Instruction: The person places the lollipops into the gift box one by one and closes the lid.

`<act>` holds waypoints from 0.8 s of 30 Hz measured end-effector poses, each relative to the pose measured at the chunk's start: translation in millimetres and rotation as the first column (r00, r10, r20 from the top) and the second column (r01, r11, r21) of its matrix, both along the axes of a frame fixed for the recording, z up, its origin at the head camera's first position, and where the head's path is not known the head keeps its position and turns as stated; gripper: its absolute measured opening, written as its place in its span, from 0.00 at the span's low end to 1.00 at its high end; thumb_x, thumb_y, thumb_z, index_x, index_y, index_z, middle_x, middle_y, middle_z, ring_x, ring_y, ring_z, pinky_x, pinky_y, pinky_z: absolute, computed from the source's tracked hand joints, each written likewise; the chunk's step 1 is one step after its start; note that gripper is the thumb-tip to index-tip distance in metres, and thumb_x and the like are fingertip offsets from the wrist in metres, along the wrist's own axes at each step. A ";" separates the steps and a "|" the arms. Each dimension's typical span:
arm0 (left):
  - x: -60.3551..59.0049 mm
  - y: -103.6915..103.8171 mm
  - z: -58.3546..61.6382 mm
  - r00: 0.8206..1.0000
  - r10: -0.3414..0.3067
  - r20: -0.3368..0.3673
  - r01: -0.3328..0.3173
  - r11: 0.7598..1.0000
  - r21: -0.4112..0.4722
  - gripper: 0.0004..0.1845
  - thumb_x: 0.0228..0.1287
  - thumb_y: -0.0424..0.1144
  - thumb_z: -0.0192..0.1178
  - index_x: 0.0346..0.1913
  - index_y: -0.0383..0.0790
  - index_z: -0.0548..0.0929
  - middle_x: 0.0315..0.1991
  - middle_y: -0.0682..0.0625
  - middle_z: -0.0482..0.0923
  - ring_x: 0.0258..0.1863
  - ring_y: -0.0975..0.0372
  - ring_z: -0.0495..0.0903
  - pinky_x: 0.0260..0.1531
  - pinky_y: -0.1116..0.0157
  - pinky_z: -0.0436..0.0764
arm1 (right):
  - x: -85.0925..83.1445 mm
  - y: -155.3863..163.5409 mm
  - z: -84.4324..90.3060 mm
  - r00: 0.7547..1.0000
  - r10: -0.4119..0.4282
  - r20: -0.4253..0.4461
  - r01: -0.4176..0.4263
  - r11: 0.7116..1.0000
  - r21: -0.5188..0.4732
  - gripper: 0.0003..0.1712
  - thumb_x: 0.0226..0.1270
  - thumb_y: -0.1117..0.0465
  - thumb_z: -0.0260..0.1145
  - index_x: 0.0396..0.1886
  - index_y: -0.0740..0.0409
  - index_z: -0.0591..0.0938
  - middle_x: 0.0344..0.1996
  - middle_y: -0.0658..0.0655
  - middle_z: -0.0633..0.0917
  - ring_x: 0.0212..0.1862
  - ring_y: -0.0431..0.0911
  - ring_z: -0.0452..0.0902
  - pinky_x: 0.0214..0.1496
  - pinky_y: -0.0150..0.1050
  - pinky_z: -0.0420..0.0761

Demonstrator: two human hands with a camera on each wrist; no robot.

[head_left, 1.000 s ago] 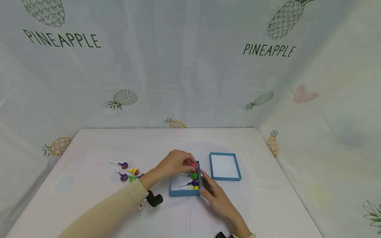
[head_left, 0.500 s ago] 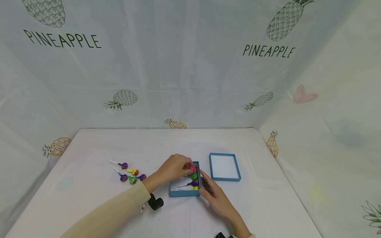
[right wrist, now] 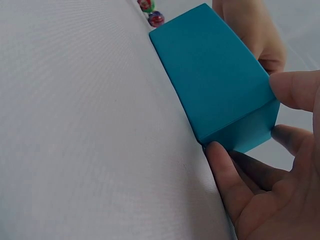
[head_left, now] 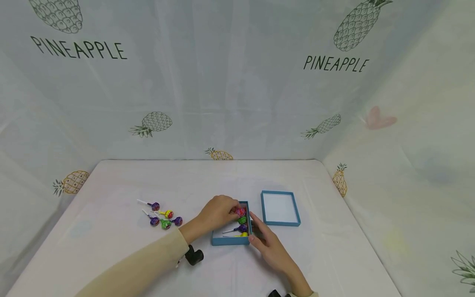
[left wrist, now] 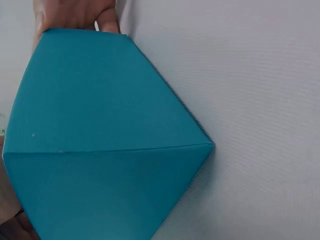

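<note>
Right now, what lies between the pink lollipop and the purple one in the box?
A green lollipop lies between the pink lollipop and the purple lollipop, seen in the head view.

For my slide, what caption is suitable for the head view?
Left fingers pinch a pinkish-red lollipop in the blue box; right fingers hold its right side.

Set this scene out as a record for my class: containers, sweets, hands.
Container: open blue square box, white inside
In it: wrapped green lollipop, purple lollipop, yellow lollipop
Left hand: pinches pink wrapped lollipop at box's far end
Right hand: touches box's right side
Right of box: shallow blue square tray
Loose lollipops, left: three purple, one yellow, one green
</note>
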State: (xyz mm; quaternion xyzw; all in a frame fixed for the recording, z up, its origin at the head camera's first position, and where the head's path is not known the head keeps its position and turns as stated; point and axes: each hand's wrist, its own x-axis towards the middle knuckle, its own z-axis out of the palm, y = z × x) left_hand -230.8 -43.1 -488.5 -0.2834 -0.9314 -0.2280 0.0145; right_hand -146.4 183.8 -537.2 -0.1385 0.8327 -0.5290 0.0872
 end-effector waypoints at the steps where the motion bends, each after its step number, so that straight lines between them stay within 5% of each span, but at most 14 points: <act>1: 0.2 -0.1 -1.0 1.000 0.002 0.001 -0.002 1.000 -0.001 0.09 0.68 0.43 0.74 0.47 0.45 0.92 0.32 0.59 0.87 0.30 0.67 0.77 0.36 0.68 0.79 | 0.0 0.1 -0.2 1.000 0.000 0.000 0.000 1.000 -0.001 0.38 0.83 0.51 0.62 0.85 0.35 0.61 0.78 0.61 0.71 0.77 0.58 0.68 0.71 0.54 0.75; 7: 3.3 0.2 -4.6 1.000 0.007 -0.014 -0.007 1.000 -0.023 0.14 0.68 0.43 0.75 0.52 0.43 0.92 0.43 0.53 0.92 0.41 0.64 0.86 0.48 0.61 0.86 | 0.1 0.5 -0.3 1.000 0.003 0.002 -0.003 1.000 0.003 0.37 0.83 0.51 0.62 0.85 0.36 0.61 0.78 0.61 0.71 0.77 0.58 0.68 0.70 0.53 0.75; 24: 6.2 2.1 -8.9 0.994 -0.006 -0.106 0.001 0.999 -0.048 0.10 0.67 0.40 0.75 0.48 0.42 0.93 0.34 0.53 0.90 0.30 0.66 0.80 0.37 0.64 0.83 | -0.6 -0.5 0.4 1.000 -0.008 0.015 0.007 1.000 0.016 0.37 0.83 0.50 0.62 0.85 0.34 0.61 0.78 0.59 0.72 0.76 0.56 0.69 0.70 0.54 0.76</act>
